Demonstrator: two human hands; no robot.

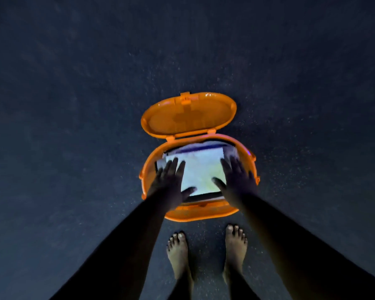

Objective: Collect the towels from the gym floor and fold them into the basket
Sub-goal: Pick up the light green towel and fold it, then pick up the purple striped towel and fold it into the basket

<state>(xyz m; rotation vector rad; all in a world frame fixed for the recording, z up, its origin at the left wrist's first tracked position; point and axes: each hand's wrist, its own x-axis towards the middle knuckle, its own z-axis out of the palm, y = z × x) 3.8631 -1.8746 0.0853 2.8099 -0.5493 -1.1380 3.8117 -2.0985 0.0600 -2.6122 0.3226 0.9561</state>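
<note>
Your left hand (169,180) and right hand (236,180) lie flat, fingers spread, pressing the pale folded towel (201,169) atop a stack inside the glossy orange oval plastic basket (200,215), its hinged lid (188,115) open, on dark speckled floor (74,126).

Glossy plastic basket (204,215); soft cloth towel (201,169)
</note>
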